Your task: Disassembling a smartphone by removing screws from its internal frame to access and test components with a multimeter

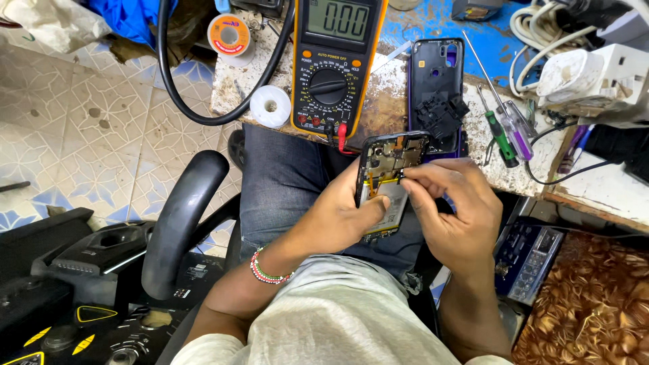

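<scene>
An opened phone [387,172] with its circuit board and pale battery exposed is held over my lap. My left hand [338,213] grips it from the left side and below, thumb across the battery. My right hand [449,203] pinches with thumb and forefinger at a small part on the phone's right edge near the board. A beaded bracelet [267,270] circles my left wrist. The phone's purple back cover [436,94] lies on the bench just above, with a black plastic piece [439,115] resting in it.
A yellow multimeter [334,67] lies on the worn bench edge, a black cable [203,115] looping left of it. Solder spools [270,106] [228,35], screwdrivers [503,128], a white power strip [595,78], a black chair armrest [182,216] and a dark device [527,260] surround me.
</scene>
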